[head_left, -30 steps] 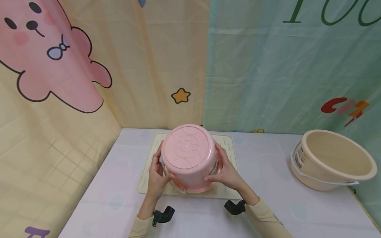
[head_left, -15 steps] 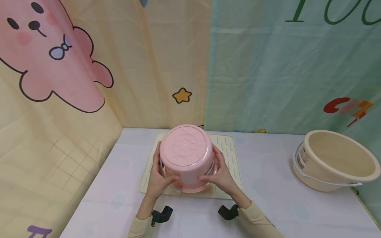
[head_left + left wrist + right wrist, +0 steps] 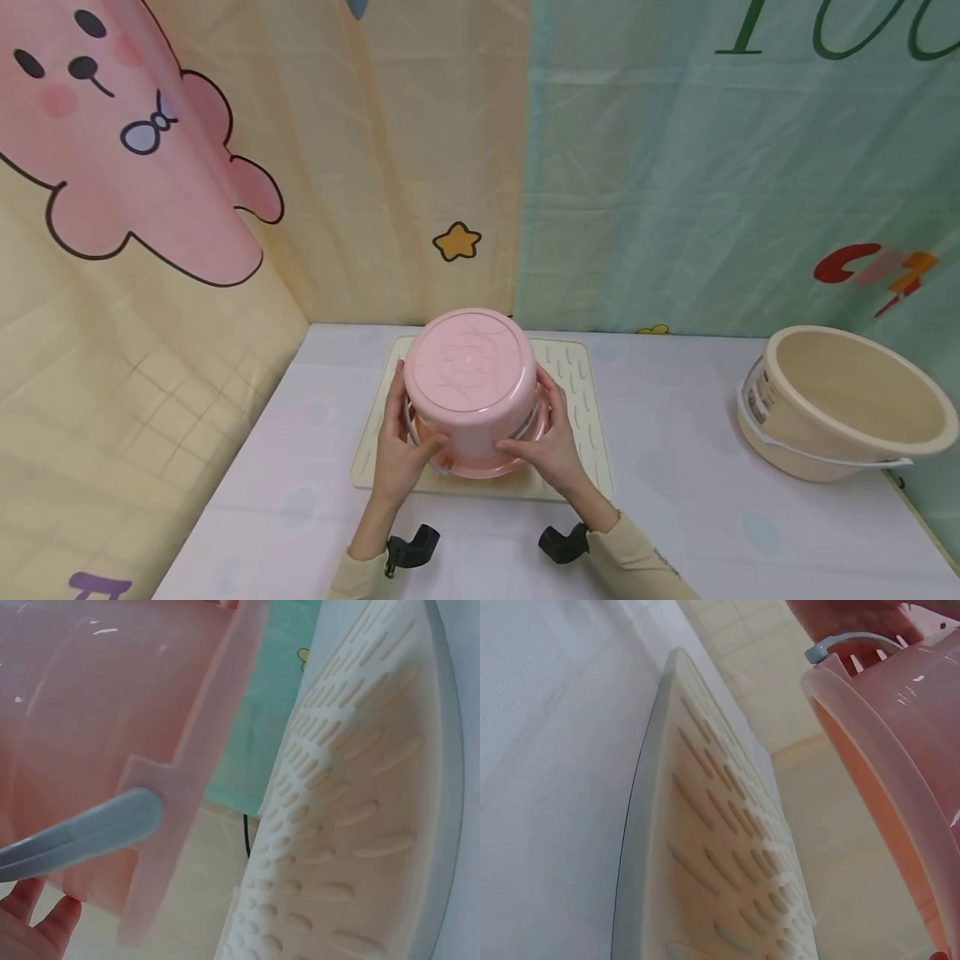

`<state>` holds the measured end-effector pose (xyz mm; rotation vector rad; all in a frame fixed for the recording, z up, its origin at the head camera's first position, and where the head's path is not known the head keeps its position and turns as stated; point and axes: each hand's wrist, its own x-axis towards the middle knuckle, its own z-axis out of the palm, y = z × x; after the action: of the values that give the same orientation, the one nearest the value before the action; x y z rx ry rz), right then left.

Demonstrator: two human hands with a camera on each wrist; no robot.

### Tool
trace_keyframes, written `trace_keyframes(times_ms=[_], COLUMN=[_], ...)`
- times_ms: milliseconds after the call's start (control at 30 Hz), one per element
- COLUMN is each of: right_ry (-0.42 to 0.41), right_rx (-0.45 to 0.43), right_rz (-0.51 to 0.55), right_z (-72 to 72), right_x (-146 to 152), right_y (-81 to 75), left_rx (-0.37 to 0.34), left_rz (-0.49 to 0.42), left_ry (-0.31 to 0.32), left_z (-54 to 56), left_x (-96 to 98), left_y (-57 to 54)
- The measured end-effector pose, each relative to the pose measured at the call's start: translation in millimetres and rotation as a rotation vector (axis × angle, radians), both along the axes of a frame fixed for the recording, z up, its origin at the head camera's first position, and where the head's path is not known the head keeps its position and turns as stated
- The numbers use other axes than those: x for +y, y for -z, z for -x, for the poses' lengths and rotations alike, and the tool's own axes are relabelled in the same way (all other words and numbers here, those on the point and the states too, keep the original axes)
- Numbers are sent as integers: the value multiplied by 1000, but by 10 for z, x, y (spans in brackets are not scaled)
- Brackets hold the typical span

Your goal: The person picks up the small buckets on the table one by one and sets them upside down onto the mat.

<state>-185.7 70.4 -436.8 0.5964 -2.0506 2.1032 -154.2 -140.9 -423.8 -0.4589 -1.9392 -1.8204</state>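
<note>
A pink plastic bucket (image 3: 471, 367) is upside down, its round base with an embossed flower facing up. My left hand (image 3: 401, 454) holds its left side, and my right hand (image 3: 553, 442) grips the right side, thumbs toward me. Below lies a cream ridged mat (image 3: 576, 417). Both wrist views show a gap between mat and bucket rim (image 3: 889, 776), so the bucket is held above it. Its grey handle (image 3: 82, 829) hangs along the side in the left wrist view. Fingertips of the left hand (image 3: 37, 922) press the bucket wall there.
A larger beige bucket (image 3: 795, 408) with a white handle stands upright on the right side of the table (image 3: 675, 467). Printed curtains (image 3: 637, 167) hang behind and to the left. Black camera mounts sit on both wrists.
My right hand and forearm have shifted slightly left, and the bucket's near rim has risen a little in the head view. The bucket stays inverted over the mat in both hands.
</note>
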Motion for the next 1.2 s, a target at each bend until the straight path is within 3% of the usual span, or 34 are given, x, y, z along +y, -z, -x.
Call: trace_keyframes(times_ms=[267,400,500,633,833,1067,1200], right_ry=[46,19,-19,-44,-89,-120,-144], right_rx=[-16,-48,-66,-96,-200,-166,-187], right_rz=[-16,1,15,-13,-137,-213,-255], right_z=[-58,-93,-79,-30,132,234,272], right_x=[-125,-183,-198,-202,-203,-220,-245], right_y=[0,23,41,98,394,534,540], left_rx=[-23,-20,-32,-56,-98,-135,-159], left_rz=[158,225,225,198,267,341,379], left_ry=[-43,-58,-40,-2,23,53,53], left_z=[-8,25,80,147,228,323,427], left_x=[-55,-117,-212,-361,-552,-699,-798], left_y=[20,9,19,57,83,107,222])
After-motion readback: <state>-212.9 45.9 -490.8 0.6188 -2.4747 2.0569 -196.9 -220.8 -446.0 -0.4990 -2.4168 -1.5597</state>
